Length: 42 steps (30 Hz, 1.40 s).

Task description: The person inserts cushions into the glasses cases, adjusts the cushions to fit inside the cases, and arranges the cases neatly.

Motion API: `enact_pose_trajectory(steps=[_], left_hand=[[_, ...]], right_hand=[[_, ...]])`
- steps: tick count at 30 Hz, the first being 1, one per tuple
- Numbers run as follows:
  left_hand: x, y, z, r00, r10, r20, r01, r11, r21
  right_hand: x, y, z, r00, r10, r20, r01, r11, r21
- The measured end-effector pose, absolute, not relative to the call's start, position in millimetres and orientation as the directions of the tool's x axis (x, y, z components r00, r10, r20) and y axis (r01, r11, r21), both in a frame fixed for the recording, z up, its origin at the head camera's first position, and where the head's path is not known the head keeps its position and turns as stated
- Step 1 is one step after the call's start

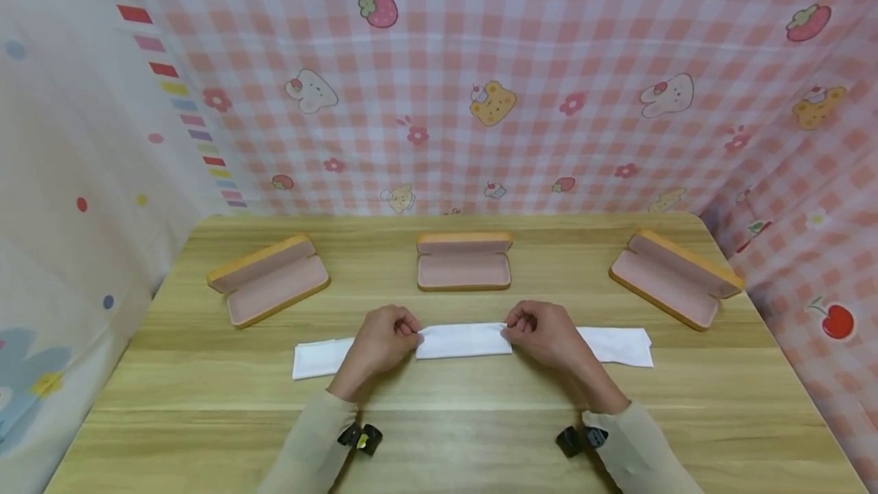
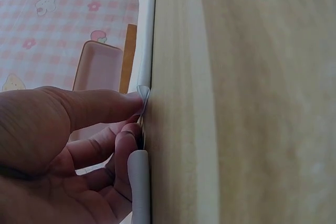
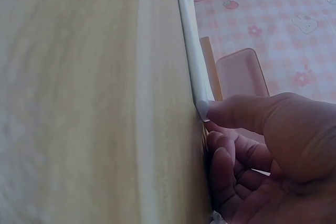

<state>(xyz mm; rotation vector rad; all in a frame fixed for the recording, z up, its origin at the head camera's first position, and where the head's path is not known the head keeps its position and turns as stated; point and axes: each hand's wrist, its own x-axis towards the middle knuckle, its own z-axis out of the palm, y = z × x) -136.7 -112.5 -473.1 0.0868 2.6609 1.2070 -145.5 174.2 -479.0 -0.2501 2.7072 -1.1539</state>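
Observation:
A folded white cloth [image 1: 463, 341] lies lengthwise between the two hands. My left hand [image 1: 386, 338] pinches its left end between thumb and fingers, and my right hand [image 1: 545, 334] does the same at the right end. In the left wrist view, the thumb presses on the cloth's corner [image 2: 143, 94], close over the tabletop. The right wrist view shows the thumb at the opposite corner [image 3: 202, 109]. Another folded white cloth [image 1: 318, 358] lies partly behind the left hand and forearm. A third white cloth [image 1: 623, 346] extends past the right hand, its outer end uneven.
Three hinged cases with pink lining and orange-yellow outsides stand with lids up along the back: a left case [image 1: 277, 292], a middle case [image 1: 463, 271] and a right case [image 1: 665, 290]. Behind the wooden table [image 1: 466, 441] hangs a pink checked curtain [image 1: 439, 59].

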Motion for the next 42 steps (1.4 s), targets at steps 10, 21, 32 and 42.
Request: enact_pose_trajectory(steps=[10, 21, 32, 42], left_hand=[[-135, -112, -474, -0.973, 0.156, -0.168, -0.010, 0.703, 0.711], [-135, -114, -471, -0.982, 0.113, -0.151, -0.054, 0.599, 0.799], [-135, -120, -465, -0.967, 0.161, -0.199, -0.107, 0.452, 0.886], [-136, -125, -462, -0.941, 0.177, -0.289, -0.191, 0.427, 0.884]], right_hand=[[-145, 173, -480, -0.969, -0.223, -0.107, -0.079, 0.687, -0.722], [-146, 172, -478, -0.970, -0.213, -0.121, -0.063, 0.693, -0.718], [-148, 178, -474, -0.959, -0.231, -0.162, -0.019, 0.624, -0.781], [-149, 180, -470, -0.942, -0.272, -0.198, 0.026, 0.527, -0.850]])
